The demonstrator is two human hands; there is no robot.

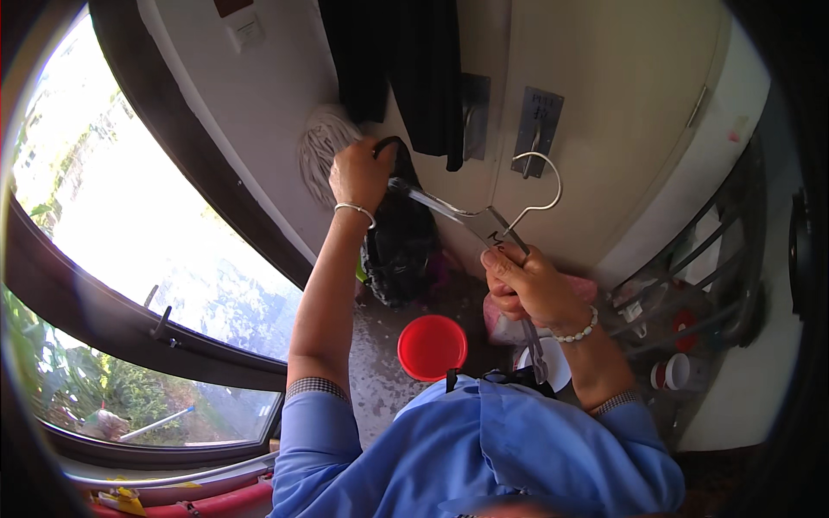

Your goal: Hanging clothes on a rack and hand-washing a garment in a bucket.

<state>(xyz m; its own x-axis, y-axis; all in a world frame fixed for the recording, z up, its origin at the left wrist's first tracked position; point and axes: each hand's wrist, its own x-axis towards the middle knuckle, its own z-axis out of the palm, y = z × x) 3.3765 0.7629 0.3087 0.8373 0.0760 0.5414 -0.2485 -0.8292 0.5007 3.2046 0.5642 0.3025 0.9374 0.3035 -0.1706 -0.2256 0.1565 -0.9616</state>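
A clothes hanger point(503, 229) with a metal hook is gripped by my right hand point(531, 285); my fingers wrap round its middle, below the hook. One arm of the hanger reaches left toward my left hand point(361, 175), and its other arm points down toward my body. My left hand is closed on a black strap or loop point(391, 145) at the top of a dark item. Below it hangs a black, crinkled item point(399, 250); I cannot tell whether it is a bag or a garment. A pale mop head point(319, 151) hangs right behind my left hand.
Black trousers point(397, 69) hang before a double door point(604, 112) with metal handle plates. A red bucket point(432, 347) and a white bucket point(553, 363) stand on the floor. A dark metal rack point(691, 268) is at right, and a large window point(155, 242) at left.
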